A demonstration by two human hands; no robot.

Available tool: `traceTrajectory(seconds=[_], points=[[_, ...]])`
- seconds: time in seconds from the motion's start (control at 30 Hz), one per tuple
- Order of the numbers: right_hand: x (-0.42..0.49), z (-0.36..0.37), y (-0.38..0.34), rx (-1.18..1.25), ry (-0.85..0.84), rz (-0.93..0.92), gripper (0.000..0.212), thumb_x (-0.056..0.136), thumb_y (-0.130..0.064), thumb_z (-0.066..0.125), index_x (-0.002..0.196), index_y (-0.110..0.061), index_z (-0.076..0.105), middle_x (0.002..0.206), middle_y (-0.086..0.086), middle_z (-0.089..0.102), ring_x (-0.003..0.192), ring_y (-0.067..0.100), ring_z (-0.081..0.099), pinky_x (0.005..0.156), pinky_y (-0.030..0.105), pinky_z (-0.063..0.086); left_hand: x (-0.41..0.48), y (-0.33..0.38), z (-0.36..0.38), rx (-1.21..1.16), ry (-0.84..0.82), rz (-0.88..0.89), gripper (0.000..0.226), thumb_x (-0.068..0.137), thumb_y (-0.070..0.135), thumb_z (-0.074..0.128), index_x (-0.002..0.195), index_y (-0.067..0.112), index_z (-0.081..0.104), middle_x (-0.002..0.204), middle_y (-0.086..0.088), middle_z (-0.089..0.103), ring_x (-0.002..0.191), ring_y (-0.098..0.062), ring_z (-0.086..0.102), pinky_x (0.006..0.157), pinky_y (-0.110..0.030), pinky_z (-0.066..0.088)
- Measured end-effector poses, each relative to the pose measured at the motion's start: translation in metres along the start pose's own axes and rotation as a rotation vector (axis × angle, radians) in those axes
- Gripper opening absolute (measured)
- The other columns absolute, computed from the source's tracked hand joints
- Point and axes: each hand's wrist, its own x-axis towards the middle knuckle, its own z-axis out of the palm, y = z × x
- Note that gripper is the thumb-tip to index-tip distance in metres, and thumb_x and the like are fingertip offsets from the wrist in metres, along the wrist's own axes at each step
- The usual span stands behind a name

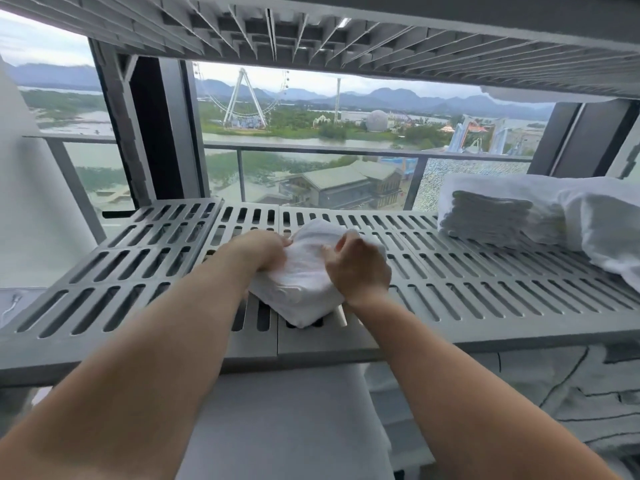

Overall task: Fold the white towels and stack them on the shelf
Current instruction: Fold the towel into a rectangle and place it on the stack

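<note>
While both arms reach in over the front lip, the slotted grey shelf (485,282) fills the width of the view, with one more slotted deck, the upper shelf (346,36), close overhead. That makes two levels, and a glass balcony rail (311,152) runs behind them. At the far right lies one loose towel (606,230), crumpled and spilling toward the shelf's front right. Touching it on its left sits one towel stack (491,220), its folded layers facing us, too many and too soft to count. In the middle is one folded towel (304,282), set cornerwise, its near corner close to the front edge but still on the shelf. Two hands are on it. The left hand (263,251) has its fingers curled over the towel's left side, gripping the cloth. The right hand (356,268) is curled on the right side, thumb and fingers pinching the top fold. Bare slats stretch wide to the left of the towel. A clear strip of shelf also runs between it and the stack.
</note>
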Motion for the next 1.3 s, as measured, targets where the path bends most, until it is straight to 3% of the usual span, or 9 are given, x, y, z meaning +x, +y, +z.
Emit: traceTrajectory(seconds=[0.17, 0.27, 0.4, 0.47, 0.6, 0.8, 0.97, 1.1, 1.3], points=[[0.014, -0.017, 0.013, -0.317, -0.229, 0.101, 0.043, 0.091, -0.044, 0.053, 0.122, -0.014, 0.058, 0.109, 0.009, 0.064, 0.079, 0.025, 0.058, 0.051, 0.027, 0.031, -0.020, 0.035, -0.006, 0.069, -0.065, -0.145, 0.042, 0.102, 0.025, 0.039, 0.136, 0.006, 0.055, 0.135, -0.012, 0.058, 0.111, -0.026, 0.058, 0.095, -0.036, 0.049], [0.021, -0.023, 0.014, -0.350, -0.336, 0.158, 0.047, 0.090, -0.036, 0.051, 0.131, -0.014, 0.055, 0.122, 0.010, 0.063, 0.104, 0.029, 0.062, 0.064, 0.031, 0.037, -0.025, 0.054, -0.013, 0.132, -0.055, -0.129, 0.049, 0.106, 0.037, 0.035, 0.138, 0.004, 0.051, 0.138, -0.014, 0.056, 0.109, -0.026, 0.058, 0.089, -0.037, 0.049], [0.015, -0.014, 0.016, -0.255, -0.464, 0.245, 0.053, 0.092, -0.038, 0.042, 0.141, -0.020, 0.040, 0.140, 0.015, 0.049, 0.125, 0.036, 0.049, 0.076, 0.043, 0.036, -0.029, 0.052, -0.017, 0.267, 0.195, -0.164, 0.059, 0.102, 0.056, 0.032, 0.133, 0.012, 0.055, 0.129, -0.013, 0.056, 0.112, -0.032, 0.057, 0.082, -0.042, 0.051], [0.010, -0.007, 0.019, -0.180, -0.453, 0.255, 0.052, 0.092, -0.041, 0.038, 0.141, -0.024, 0.039, 0.139, 0.017, 0.048, 0.125, 0.037, 0.046, 0.084, 0.045, 0.040, -0.021, 0.048, -0.006, 0.195, 0.363, 0.020, 0.053, 0.102, 0.051, 0.037, 0.141, 0.017, 0.046, 0.140, -0.013, 0.048, 0.123, -0.034, 0.050, 0.085, -0.048, 0.054], [0.006, 0.002, 0.028, -0.089, -0.397, 0.195, 0.055, 0.096, -0.041, 0.035, 0.149, -0.025, 0.035, 0.143, 0.022, 0.044, 0.131, 0.038, 0.040, 0.102, 0.048, 0.038, -0.001, 0.043, 0.015, -0.007, 0.195, 0.250, 0.058, 0.103, 0.053, 0.029, 0.158, 0.034, 0.019, 0.166, -0.002, 0.015, 0.153, -0.025, 0.008, 0.123, -0.051, 0.016], [0.016, 0.010, 0.035, 0.011, -0.160, 0.139, 0.040, 0.090, -0.006, 0.038, 0.126, 0.002, 0.054, 0.119, 0.026, 0.062, 0.111, 0.038, 0.057, 0.094, 0.040, 0.046, 0.023, 0.046, 0.045, -0.280, 0.144, 0.128, 0.060, 0.103, 0.049, 0.025, 0.159, 0.031, 0.010, 0.167, -0.004, -0.009, 0.151, -0.027, -0.019, 0.118, -0.042, -0.014], [0.025, 0.017, 0.043, -0.129, -0.211, 0.338, 0.054, 0.094, -0.047, 0.040, 0.115, -0.002, 0.063, 0.118, 0.021, 0.064, 0.110, 0.037, 0.059, 0.089, 0.042, 0.049, 0.031, 0.053, 0.047, -0.368, 0.159, 0.060, 0.065, 0.100, 0.052, 0.032, 0.159, 0.031, 0.015, 0.165, -0.013, -0.014, 0.151, -0.034, -0.018, 0.121, -0.046, -0.006], [0.029, 0.021, 0.047, -0.097, -0.171, 0.284, 0.043, 0.098, -0.038, 0.045, 0.105, -0.001, 0.066, 0.110, 0.020, 0.068, 0.101, 0.035, 0.063, 0.075, 0.036, 0.045, 0.025, 0.057, 0.041, -0.471, 0.155, -0.032, 0.061, 0.100, 0.036, 0.034, 0.158, 0.027, 0.019, 0.161, -0.024, -0.021, 0.148, -0.043, -0.020, 0.121, -0.053, 0.001], [0.031, 0.015, 0.052, -0.011, -0.127, 0.258, 0.032, 0.101, -0.028, 0.048, 0.106, -0.001, 0.065, 0.109, 0.018, 0.068, 0.102, 0.035, 0.064, 0.072, 0.033, 0.041, 0.002, 0.062, 0.035, -0.395, 0.236, -0.210, 0.055, 0.097, 0.028, 0.036, 0.152, 0.024, 0.033, 0.145, -0.026, 0.043, 0.132, -0.044, 0.041, 0.103, -0.054, 0.044]])
